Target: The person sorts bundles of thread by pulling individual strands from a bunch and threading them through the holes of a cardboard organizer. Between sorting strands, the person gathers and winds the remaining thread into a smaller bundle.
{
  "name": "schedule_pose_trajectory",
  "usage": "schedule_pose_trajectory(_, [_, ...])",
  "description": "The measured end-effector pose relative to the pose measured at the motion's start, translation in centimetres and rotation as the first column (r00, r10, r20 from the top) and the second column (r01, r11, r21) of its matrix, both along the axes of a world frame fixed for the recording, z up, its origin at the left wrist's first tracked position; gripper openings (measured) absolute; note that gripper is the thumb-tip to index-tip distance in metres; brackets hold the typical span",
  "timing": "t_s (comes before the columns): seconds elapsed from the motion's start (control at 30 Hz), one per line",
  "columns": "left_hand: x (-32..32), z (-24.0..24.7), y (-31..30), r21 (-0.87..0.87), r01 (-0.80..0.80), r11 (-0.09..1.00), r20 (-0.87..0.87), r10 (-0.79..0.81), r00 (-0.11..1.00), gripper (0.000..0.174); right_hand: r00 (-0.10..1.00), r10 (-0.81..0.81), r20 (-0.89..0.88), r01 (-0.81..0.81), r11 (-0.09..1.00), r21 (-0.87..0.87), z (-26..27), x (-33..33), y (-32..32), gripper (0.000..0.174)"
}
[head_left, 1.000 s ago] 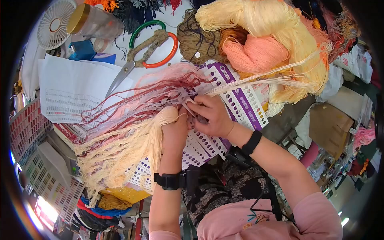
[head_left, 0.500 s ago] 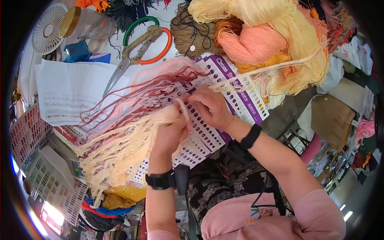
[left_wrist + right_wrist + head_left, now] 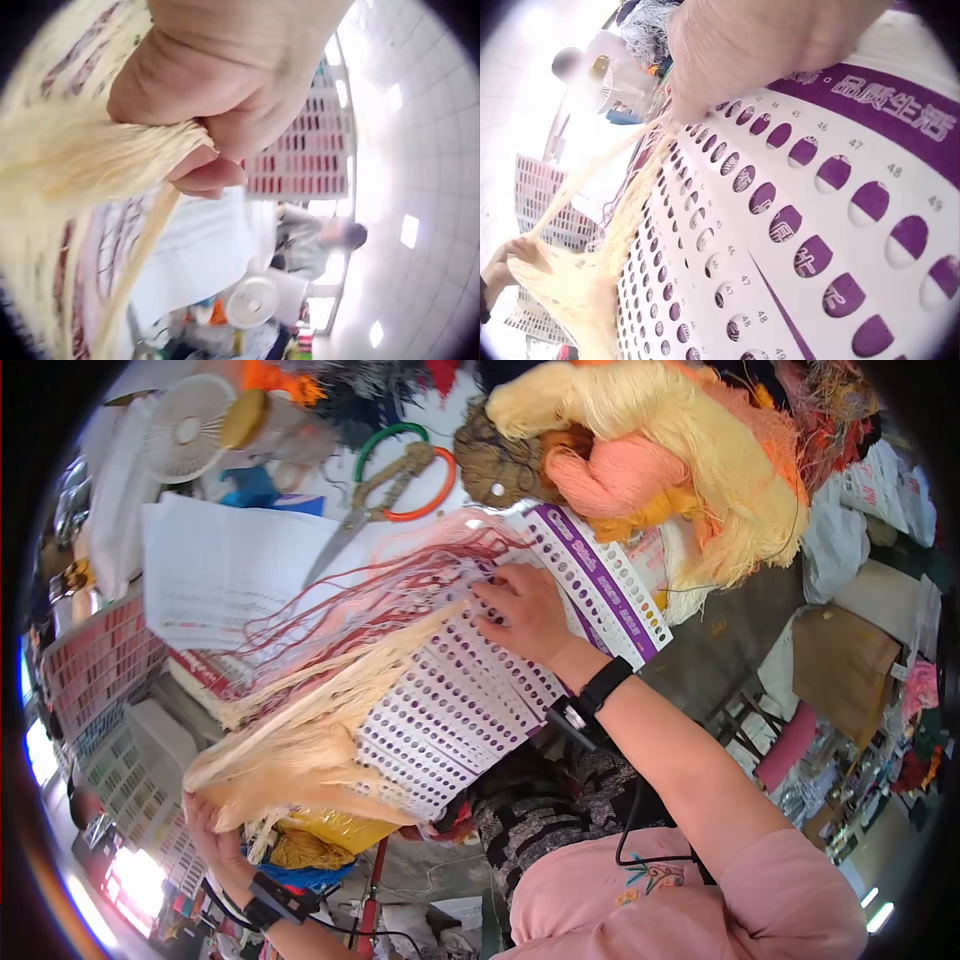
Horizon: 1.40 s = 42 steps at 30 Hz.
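Observation:
Pale cream threads [image 3: 290,760] stretch across the left part of the punched white cards [image 3: 450,710]. At their far left end my left hand [image 3: 212,835] grips the bundle; in the left wrist view its thumb and fingers pinch the cream strands [image 3: 97,154]. My right hand [image 3: 525,615] lies at the cards' upper part, over the near end of the threads, and in the right wrist view a taut cream strand [image 3: 592,169] runs from under its fingertips to the left hand. Dark red and pale pink threads [image 3: 400,575] lie just beyond the cream ones.
Scissors [image 3: 375,495] with green and red handles lie beyond printed paper [image 3: 225,570]. Yellow skeins [image 3: 690,440] and a coral skein [image 3: 620,475] are heaped at the back right. A white fan-like disc [image 3: 187,428] stands back left, near colour charts [image 3: 105,660].
My left hand has moved from beside the right hand to the far lower left, drawing the cream threads along. The cards' lower part is now uncovered. My right hand has stayed near its place.

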<state>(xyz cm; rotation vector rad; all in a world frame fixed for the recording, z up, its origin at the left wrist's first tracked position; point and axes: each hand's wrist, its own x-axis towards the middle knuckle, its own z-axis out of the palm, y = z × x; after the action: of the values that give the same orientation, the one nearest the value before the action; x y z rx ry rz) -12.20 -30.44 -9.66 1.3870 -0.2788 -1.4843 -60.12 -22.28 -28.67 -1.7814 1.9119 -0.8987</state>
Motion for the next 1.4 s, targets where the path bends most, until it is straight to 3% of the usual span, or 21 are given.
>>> schedule_pose_trajectory(0.07, [3.0, 5.2, 1.8, -0.096, 0.051, 0.994, 0.169, -0.034, 0.985, 0.035, 1.0, 0.018, -0.013, -0.018, 1.0, 0.004, 0.7, -0.2, -0.1, 0.035])
schedule_pose_trajectory(0.13, [2.9, 11.8, 4.8, -0.177, 0.216, 0.96, -0.057, -0.23, 0.972, 0.038, 0.999, 0.038, -0.012, -0.038, 0.999, 0.021, 1.3, -0.3, 0.0, 0.037])
schedule_pose_trajectory(0.17, [5.5, 15.1, 6.9, -0.168, 0.043, 0.985, 0.232, -0.003, 0.973, 0.039, 0.998, 0.056, -0.012, -0.055, 0.998, 0.025, 1.6, -0.4, -0.1, 0.038])
schedule_pose_trajectory(0.2, [4.0, 17.6, 8.6, -0.224, 0.061, 0.973, 0.577, 0.083, 0.812, 0.036, 0.996, 0.085, 0.012, -0.086, 0.994, 0.061, 1.9, -0.7, -0.3, 0.037])
schedule_pose_trajectory(0.23, [2.7, 20.1, 10.4, -0.219, 0.031, 0.975, 0.847, 0.175, 0.502, 0.034, 0.992, 0.121, 0.035, -0.124, 0.988, 0.094, 2.1, -0.9, -0.5, 0.037])
schedule_pose_trajectory(0.27, [-0.7, 24.4, 11.5, -0.343, -0.073, 0.936, 0.556, 0.265, 0.787, 0.034, 0.985, 0.16, 0.059, -0.167, 0.978, 0.129, 2.5, -1.1, -0.7, 0.037])
schedule_pose_trajectory(0.3, [-3.1, 28.0, 12.4, -0.42, -0.208, 0.883, 0.169, 0.301, 0.938, 0.034, 0.973, 0.203, 0.108, -0.217, 0.966, 0.139, 2.9, -1.6, -0.7, 0.035])
schedule_pose_trajectory(0.33, [-4.9, 29.2, 12.8, -0.523, 0.012, 0.852, -0.024, -0.028, 0.999, 0.036, 0.957, 0.248, 0.153, -0.27, 0.951, 0.152, 3.6, -2.0, -0.6, 0.033])
schedule_pose_trajectory(0.4, [-9.7, 28.6, 13.4, -0.712, 0.117, 0.693, -0.289, -0.44, 0.85, 0.036, 0.928, 0.303, 0.215, -0.336, 0.932, 0.138, 5.5, -1.5, -0.1, 0.03])
schedule_pose_trajectory(0.47, [-20.1, 24.4, 12.8, -0.672, -0.137, 0.728, -0.057, 0.133, 0.989, 0.027, 0.917, 0.32, 0.238, -0.346, 0.935, 0.076, 9.0, -0.6, 1.6, 0.027])
schedule_pose_trajectory(0.53, [-19.1, 20.8, 14.5, -0.336, 0.187, 0.923, 0.033, -0.186, 0.982, 0.028, 0.897, 0.295, 0.329, -0.328, 0.943, 0.049, 13.1, 1.2, 3.4, 0.022])
schedule_pose_trajectory(0.57, [-18.6, 19.0, 15.3, -0.165, 0.375, 0.912, 0.04, -0.374, 0.927, 0.028, 0.882, 0.247, 0.402, -0.303, 0.949, 0.081, 15.6, 2.3, 4.4, 0.02])
schedule_pose_trajectory(0.63, [-20.6, 15.4, 15.5, -0.188, 0.543, 0.818, 0.057, -0.543, 0.838, 0.027, 0.872, 0.236, 0.429, -0.299, 0.951, 0.082, 20.2, 4.4, 6.0, 0.016])
schedule_pose_trajectory(0.77, [-21.3, 12.3, 17.9, -0.289, 0.415, 0.863, -0.126, -0.464, 0.877, 0.035, 0.762, 0.169, 0.625, -0.3, 0.948, 0.11, 26.7, 8.9, 8.5, 0.01])
schedule_pose_trajectory(0.9, [-19.2, 12.5, 19.0, -0.441, 0.514, 0.736, -0.103, -0.611, 0.785, 0.044, 0.415, -0.103, 0.904, -0.519, 0.789, 0.328, 32.5, 14.5, 9.8, 0.009])
schedule_pose_trajectory(0.97, [-18.2, 13.0, 19.2, -0.463, 0.493, 0.737, -0.207, -0.631, 0.748, 0.049, 0.3, -0.151, 0.942, -0.482, 0.828, 0.287, 32.5, 16.1, 10.3, 0.009])
schedule_pose_trajectory(1.03, [-16.7, 13.4, 19.1, -0.466, 0.395, 0.791, -0.45, -0.597, 0.664, 0.05, 0.253, -0.121, 0.96, -0.468, 0.853, 0.231, 33.0, 16.7, 10.7, 0.008])
schedule_pose_trajectory(1.07, [-16.3, 13.8, 19.4, -0.411, 0.3, 0.861, -0.509, -0.49, 0.708, 0.051, 0.231, -0.104, 0.967, -0.464, 0.862, 0.204, 33.2, 17.1, 10.9, 0.008])
schedule_pose_trajectory(1.17, [-15.2, 12.8, 20.4, -0.473, 0.403, 0.783, -0.205, -0.543, 0.815, 0.045, 0.343, -0.095, 0.935, -0.468, 0.845, 0.258, 34.0, 18.6, 11.6, 0.008])
schedule_pose_trajectory(1.2, [-15.5, 13.7, 20.7, -0.352, 0.364, 0.862, -0.223, -0.455, 0.862, 0.036, 0.276, -0.102, 0.956, -0.471, 0.852, 0.227, 34.1, 19.1, 11.7, 0.008])
schedule_pose_trajectory(1.4, [-11.9, 14.5, 20.9, -0.397, 0.283, 0.873, -0.43, -0.449, 0.783, 0.035, 0.171, -0.19, 0.967, -0.535, 0.806, 0.254, 36.0, 21.8, 11.1, 0.007])
